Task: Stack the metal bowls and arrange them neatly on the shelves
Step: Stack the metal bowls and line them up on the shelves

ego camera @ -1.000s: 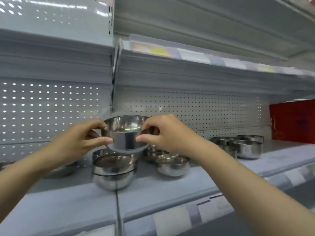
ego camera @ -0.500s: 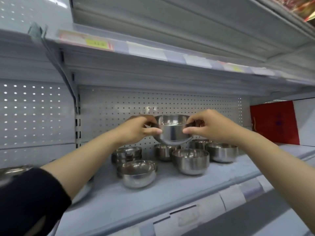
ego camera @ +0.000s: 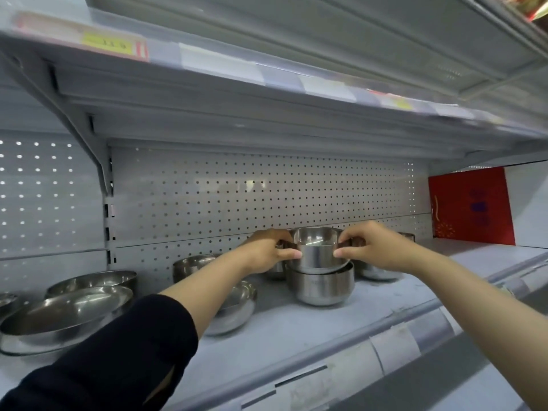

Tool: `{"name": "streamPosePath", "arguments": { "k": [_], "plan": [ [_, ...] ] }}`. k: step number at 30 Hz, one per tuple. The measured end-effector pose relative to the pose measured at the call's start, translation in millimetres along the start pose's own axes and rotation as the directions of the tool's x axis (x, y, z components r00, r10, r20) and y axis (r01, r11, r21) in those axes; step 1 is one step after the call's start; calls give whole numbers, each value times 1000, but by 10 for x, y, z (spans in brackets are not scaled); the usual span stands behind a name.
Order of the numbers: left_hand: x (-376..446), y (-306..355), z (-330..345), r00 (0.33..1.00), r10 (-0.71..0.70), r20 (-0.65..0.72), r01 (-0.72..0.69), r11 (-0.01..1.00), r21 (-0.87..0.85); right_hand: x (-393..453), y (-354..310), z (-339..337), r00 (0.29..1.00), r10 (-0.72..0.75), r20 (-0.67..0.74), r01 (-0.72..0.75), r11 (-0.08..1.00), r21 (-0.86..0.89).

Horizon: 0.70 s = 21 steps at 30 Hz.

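On upper shelf edge [ego camera: 267, 84], yellow tag [ego camera: 107, 44] reads "11.9".

A single head-worn wide-angle view faces forward into the shelf [ego camera: 296, 330] bay from close range, looking past both outstretched forearms, with the upper shelf's underside [ego camera: 237, 120] overhead.
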<state>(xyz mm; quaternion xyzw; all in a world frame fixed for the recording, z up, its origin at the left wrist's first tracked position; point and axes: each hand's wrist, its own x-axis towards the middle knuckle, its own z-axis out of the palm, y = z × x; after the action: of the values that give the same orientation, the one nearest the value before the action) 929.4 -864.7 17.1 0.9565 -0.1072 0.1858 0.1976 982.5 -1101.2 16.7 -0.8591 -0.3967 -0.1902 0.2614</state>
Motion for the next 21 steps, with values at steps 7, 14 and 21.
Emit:
{"name": "streamPosePath", "arguments": {
  "k": [7,14,21],
  "plan": [
    [18,-71,74,998,-51,28,51,998,-20,57,120,123,1000,15,17,-15,1000,6],
    [57,-52,159,997,-45,56,45,999,4,41,252,149,998,45,34,-45,999,-4],
    [-119,44,-119,992,-80,95,72,994,86,63,170,118,995,57,77,-56,998,-20]
  ]
}}
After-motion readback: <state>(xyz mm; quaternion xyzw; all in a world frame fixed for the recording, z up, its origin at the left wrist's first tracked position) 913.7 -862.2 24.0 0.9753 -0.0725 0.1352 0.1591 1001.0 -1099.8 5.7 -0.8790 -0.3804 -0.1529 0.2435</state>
